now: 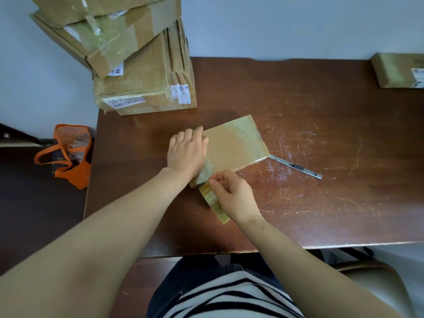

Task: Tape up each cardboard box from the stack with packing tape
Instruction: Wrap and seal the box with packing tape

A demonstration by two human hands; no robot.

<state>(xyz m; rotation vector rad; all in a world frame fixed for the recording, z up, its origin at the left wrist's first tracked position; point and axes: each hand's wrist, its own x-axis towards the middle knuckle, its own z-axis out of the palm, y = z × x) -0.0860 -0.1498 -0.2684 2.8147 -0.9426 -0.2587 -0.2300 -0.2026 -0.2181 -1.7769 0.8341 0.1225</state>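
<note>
A small flat cardboard box lies in the middle of the brown table, with glossy tape across its top. My left hand presses flat on the box's left end, fingers straight. My right hand sits just in front of the box's near corner, fingers curled round a yellowish roll of packing tape. A strip of tape runs from the roll onto the box under my left wrist. The stack of cardboard boxes stands at the table's back left corner.
A metal utility knife lies on the table right of the small box. Another taped box sits at the far right edge. An orange bag rests on the floor left of the table. A wall runs behind.
</note>
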